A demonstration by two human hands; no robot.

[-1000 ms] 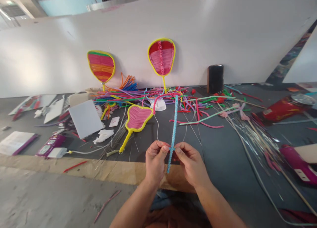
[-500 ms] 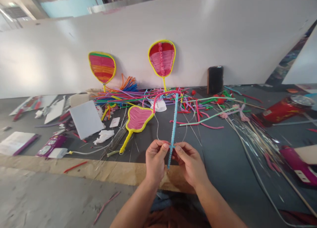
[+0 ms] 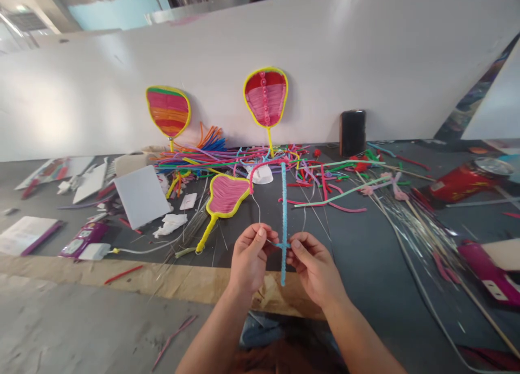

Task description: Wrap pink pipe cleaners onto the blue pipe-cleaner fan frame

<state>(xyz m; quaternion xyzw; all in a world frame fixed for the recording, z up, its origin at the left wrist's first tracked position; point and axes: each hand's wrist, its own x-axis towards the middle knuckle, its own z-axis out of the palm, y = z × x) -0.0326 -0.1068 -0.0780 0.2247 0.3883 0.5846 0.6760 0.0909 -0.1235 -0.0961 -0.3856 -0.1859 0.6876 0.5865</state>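
Observation:
A long light-blue pipe cleaner (image 3: pixel 284 206) stands upright between my hands, crossed near its lower part by a short blue piece. My right hand (image 3: pixel 314 263) is closed, thumb and fingers pinching the right end of that short piece. My left hand (image 3: pixel 249 257) is closed too, pinching at the thin left end of the crosspiece. A bent pink pipe cleaner (image 3: pixel 264 164) arches to the top of the blue one. Beyond my left hand lies a fan-shaped piece (image 3: pixel 229 195) with pink filling and a yellow rim and handle. A thin wire (image 3: pixel 257 203) runs down toward my left hand.
Two more fan shapes, one striped (image 3: pixel 168 111) and one red and pink (image 3: pixel 266 98), lean on the white board (image 3: pixel 317 49). A pile of pipe cleaners (image 3: pixel 190 157), a black phone (image 3: pixel 352 132), a red can (image 3: pixel 471 178), a white card (image 3: pixel 142 196) and loose wires surround them.
My left hand has moved slightly left, away from the blue pipe cleaner, widening the gap between my hands. The blue strip now stands straighter, its lower end a little lower.

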